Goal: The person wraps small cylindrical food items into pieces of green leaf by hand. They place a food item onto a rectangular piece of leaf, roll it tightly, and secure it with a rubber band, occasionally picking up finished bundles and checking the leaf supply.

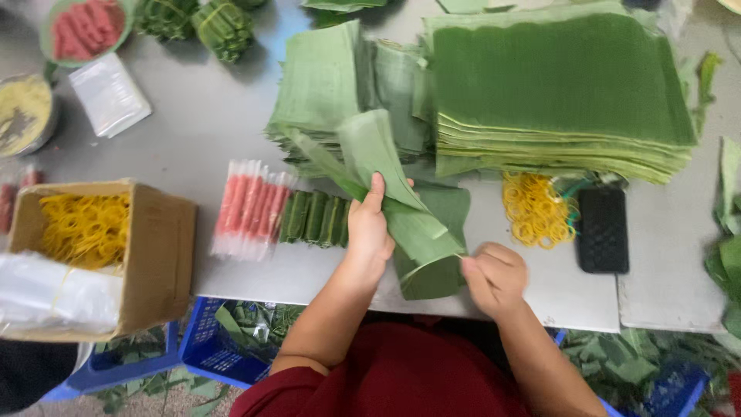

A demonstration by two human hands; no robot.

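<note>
Both hands grip one leaf roll (421,235): left hand (369,228) mid-length, right hand (495,276) pinching its near end, long axis running away-left.

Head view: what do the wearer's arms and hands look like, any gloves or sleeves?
Both bare: left hand and right hand have no gloves, rings or watch. Forearms uncovered. Dark red garment at the torso; sleeve ends not clearly in view.

The counter (208,116) is smooth grey metal with a dull sheen. The folded leaf (413,224) looks waxy and finely ribbed, matt green, like the far stack of cut leaves (563,85). At the left, a box (158,255) of brown matt cardboard holds yellow rubber bands (85,224). The red sticks (247,205) lie in glossy clear plastic wrap. At the right, a black case (603,229) has a textured, quilted face.
</note>
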